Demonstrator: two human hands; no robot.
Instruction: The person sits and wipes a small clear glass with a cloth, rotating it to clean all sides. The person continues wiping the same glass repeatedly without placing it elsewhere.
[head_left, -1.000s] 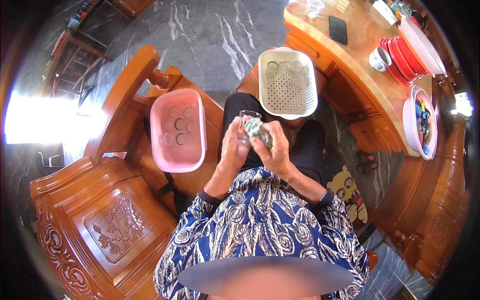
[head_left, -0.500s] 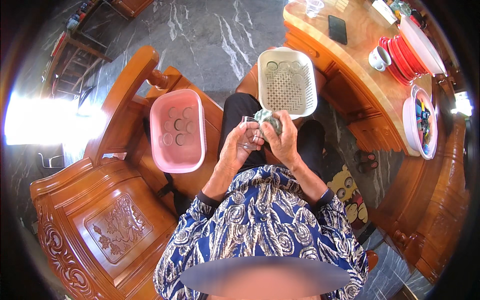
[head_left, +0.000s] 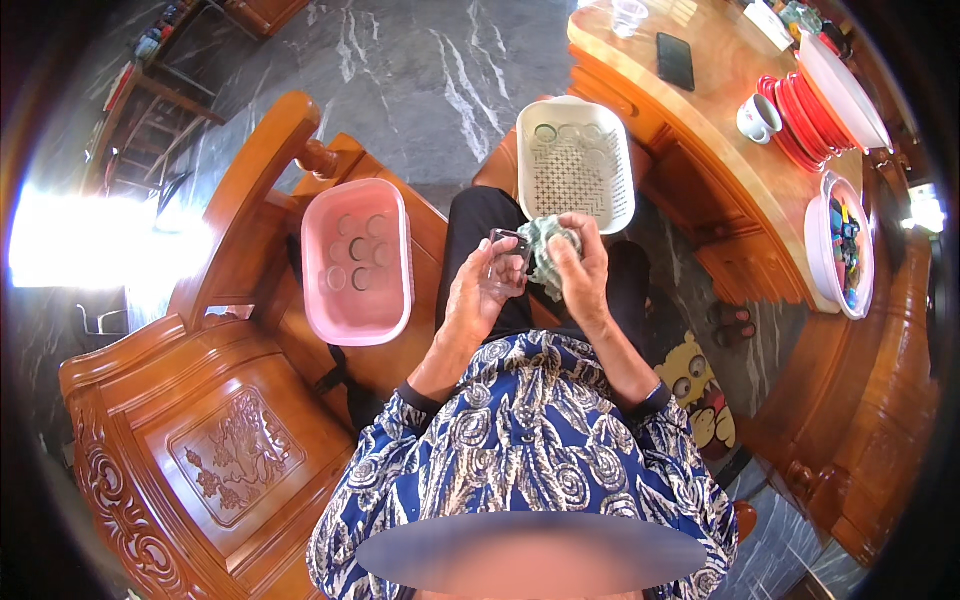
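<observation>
My left hand (head_left: 482, 290) holds a small clear glass cup (head_left: 507, 258) over my lap. My right hand (head_left: 583, 262) grips a crumpled grey-green cloth (head_left: 543, 250) pressed against the cup's side. Just beyond my hands a white perforated basket (head_left: 577, 160) rests near my knees with a few clear cups in it. To my left a pink plastic tub (head_left: 357, 260) sits on the wooden seat and holds several small clear cups.
I sit on a carved wooden bench (head_left: 215, 440). At right a wooden table (head_left: 720, 120) carries a black phone (head_left: 675, 60), a white mug (head_left: 757, 118), stacked red plates (head_left: 800, 110) and a white bowl of colourful items (head_left: 842, 245). Dark marble floor (head_left: 400, 70) lies ahead.
My hands have shifted slightly up and right, turning the cup while the cloth moves from inside the cup toward its outer side.
</observation>
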